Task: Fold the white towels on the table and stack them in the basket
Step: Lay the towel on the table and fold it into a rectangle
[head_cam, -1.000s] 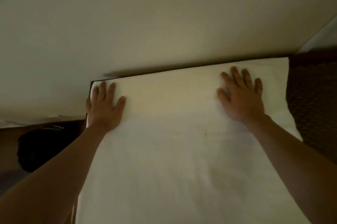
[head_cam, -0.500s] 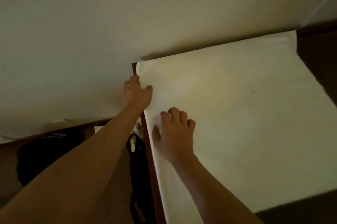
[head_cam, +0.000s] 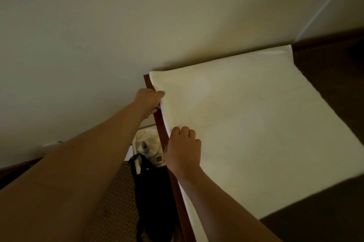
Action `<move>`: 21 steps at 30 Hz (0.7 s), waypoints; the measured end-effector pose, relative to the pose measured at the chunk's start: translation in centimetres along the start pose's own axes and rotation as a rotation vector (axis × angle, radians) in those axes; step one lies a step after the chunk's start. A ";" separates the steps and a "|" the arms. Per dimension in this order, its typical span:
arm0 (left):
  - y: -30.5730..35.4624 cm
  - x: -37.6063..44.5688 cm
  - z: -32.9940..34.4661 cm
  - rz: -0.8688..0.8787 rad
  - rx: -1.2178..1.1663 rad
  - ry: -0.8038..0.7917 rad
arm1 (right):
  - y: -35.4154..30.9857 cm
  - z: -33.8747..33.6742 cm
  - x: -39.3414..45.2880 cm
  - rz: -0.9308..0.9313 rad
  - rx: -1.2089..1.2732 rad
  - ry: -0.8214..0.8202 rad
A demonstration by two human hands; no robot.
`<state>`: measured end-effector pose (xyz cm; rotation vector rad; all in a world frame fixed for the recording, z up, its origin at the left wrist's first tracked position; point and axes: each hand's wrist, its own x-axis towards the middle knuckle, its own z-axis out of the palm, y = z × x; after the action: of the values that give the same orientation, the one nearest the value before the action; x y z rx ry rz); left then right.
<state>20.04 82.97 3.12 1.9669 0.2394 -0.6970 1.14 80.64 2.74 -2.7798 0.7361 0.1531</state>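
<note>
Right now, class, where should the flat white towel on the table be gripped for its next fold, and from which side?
Grip the flat white towel along its left edge, coming from the left: that edge overhangs the brown wooden table rim, so fingers can slip underneath.

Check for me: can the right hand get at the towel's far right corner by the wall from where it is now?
Probably yes, with a long reach. The right hand grips the towel at its left edge, and the far right corner lies across bare towel with nothing in between.
</note>
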 end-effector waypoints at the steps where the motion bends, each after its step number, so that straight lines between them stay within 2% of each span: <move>1: 0.0 0.0 -0.4 -0.004 -0.034 0.007 | 0.0 -0.2 0.2 0.006 0.041 -0.002; 5: -0.5 -0.4 -1.8 -0.037 -0.213 0.053 | -0.1 -1.0 0.4 0.037 0.224 -0.042; 9: -1.3 -0.9 -4.4 0.021 -0.181 0.187 | -2.2 -1.6 -0.5 -0.001 0.365 -0.160; 14: -1.1 -2.5 -6.6 0.133 -0.181 0.343 | -4.0 -4.1 -0.9 0.107 0.806 -0.244; 17: 1.0 -3.9 -5.4 0.203 -0.185 0.343 | -3.2 -6.3 -1.2 0.161 0.982 -0.180; 21: 5.4 -6.2 -1.0 0.309 -0.144 0.283 | 0.7 -9.1 -0.4 0.191 1.024 -0.026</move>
<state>17.77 81.96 10.96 1.9046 0.1462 -0.1955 0.77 77.69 11.42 -1.7354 0.7740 -0.1279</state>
